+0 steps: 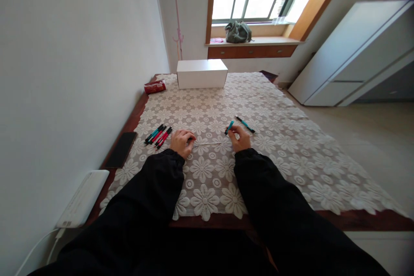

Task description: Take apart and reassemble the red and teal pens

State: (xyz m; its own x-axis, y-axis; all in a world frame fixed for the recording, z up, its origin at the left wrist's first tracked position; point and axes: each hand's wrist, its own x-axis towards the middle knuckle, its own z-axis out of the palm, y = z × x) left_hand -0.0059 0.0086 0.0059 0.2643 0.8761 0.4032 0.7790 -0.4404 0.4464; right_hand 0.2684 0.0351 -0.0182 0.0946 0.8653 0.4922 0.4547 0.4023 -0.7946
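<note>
My left hand (182, 142) rests low over the lace cloth, its fingers pinched round a small dark piece. From these fingertips a thin pale pen refill (209, 143) points right, close to the cloth. Between thumb and fingers of my right hand (239, 139) is a teal pen barrel (230, 127) with a dark end, tilted upward. Just beyond that hand lies a whole black and teal pen (245, 124). Beside my left hand, several red and teal pens (158, 135) with black parts lie in a slanted row.
A lace tablecloth (202, 168) covers the dark wooden table. At its left edge lie a black phone (121, 150) and a white power strip or charger-like block (83, 198) with cables. Toward the far end are a white box (202, 74) and a red packet (155, 86).
</note>
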